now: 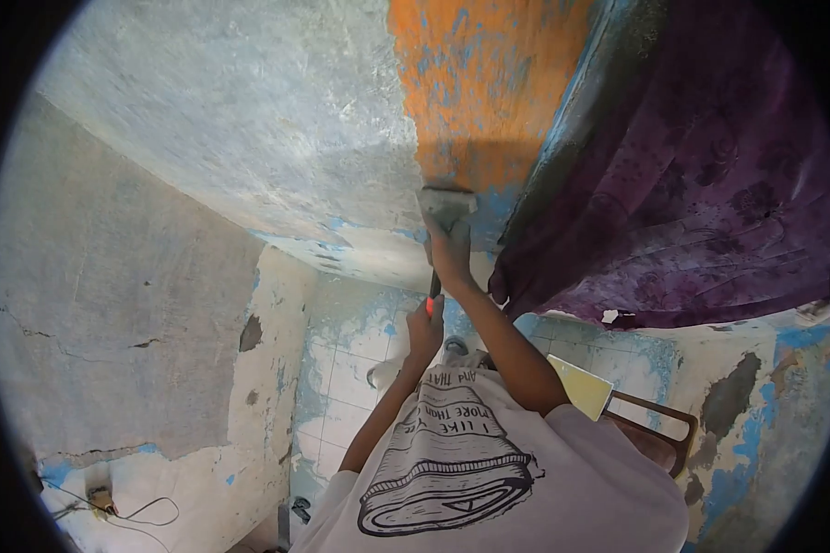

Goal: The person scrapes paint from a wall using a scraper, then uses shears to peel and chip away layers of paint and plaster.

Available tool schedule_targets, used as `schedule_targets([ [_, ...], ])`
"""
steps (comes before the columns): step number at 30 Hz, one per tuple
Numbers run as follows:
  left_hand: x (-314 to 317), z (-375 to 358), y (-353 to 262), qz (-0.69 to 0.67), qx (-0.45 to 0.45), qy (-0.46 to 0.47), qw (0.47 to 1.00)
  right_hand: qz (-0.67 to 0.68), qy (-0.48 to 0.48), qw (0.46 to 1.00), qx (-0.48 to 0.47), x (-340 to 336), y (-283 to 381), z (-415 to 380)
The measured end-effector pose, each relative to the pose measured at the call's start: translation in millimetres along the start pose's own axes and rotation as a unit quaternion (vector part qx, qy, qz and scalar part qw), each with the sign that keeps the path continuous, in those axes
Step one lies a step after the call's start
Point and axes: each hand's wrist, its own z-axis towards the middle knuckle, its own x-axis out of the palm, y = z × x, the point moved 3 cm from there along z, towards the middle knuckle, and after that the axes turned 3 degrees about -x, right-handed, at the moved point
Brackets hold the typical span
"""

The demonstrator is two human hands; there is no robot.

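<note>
A wide-bladed scraper (454,200) rests with its grey head against the wall, at the lower end of a strip of orange paint (489,83) flecked with blue. My right hand (450,253) is closed high on the tool, just below the head. Lower down, my left hand (424,329) is wrapped round the handle, by its orange-red section. Between the two hands a short dark length of handle shows. Left of the orange strip the wall (277,120) is bare and greyish white. Some blue patches surround the scraper head.
A purple patterned curtain (692,212) hangs close on the right. Below lies a pale tiled floor (355,378) with blue stains. A chair-like brown frame (682,424) and a yellow panel (581,387) stand lower right. Loose wires (152,507) hang from a wall box lower left.
</note>
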Motion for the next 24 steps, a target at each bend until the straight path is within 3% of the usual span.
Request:
schedule_targets([
  [3,0.5,-10.1,26.4,0.024,-0.026,0.015,0.999,-0.030,-0.070,0.996,-0.046,-2.9,-49.0,-5.3],
  [4,-3.6,-17.7,24.5,0.022,-0.057,0.044,0.997,-0.082,-0.038,0.996,-0.007,-10.5,-60.2,-9.8],
  [7,-17.3,-14.7,17.2,0.020,-0.053,0.077,0.995,-0.020,0.001,0.999,0.039,-7.8,-16.7,-28.9],
  [8,-16.0,-12.7,10.4,0.019,-0.057,0.076,0.995,-0.017,-0.015,1.000,-0.009,-2.0,14.7,-36.0],
  [10,-17.0,-5.0,-15.1,0.006,0.107,-0.039,0.993,-0.013,-0.021,0.998,-0.052,2.0,27.3,-42.7],
  [11,-15.1,-0.1,-26.4,0.077,0.222,-0.065,0.970,0.009,-0.017,0.997,-0.073,-0.2,21.1,-46.0],
  [12,-15.8,-2.1,-23.7,0.078,0.219,-0.069,0.970,0.030,-0.021,0.994,-0.100,-7.6,16.9,-45.0],
  [15,-5.9,-6.4,3.7,0.025,0.005,0.114,0.993,0.067,-0.050,0.995,-0.045,-32.3,-6.1,-37.5],
  [18,-1.9,-15.4,18.5,0.029,-0.060,0.170,0.983,0.065,-0.101,0.992,-0.027,-44.8,-18.6,-36.3],
  [20,3.2,-17.7,22.7,0.021,-0.038,0.150,0.988,0.121,-0.102,0.987,0.021,-51.8,-24.4,-34.1],
  [24,19.5,-21.1,12.1,0.004,-0.039,0.154,0.987,0.034,-0.071,0.997,0.017,-55.1,-6.3,-24.5],
])
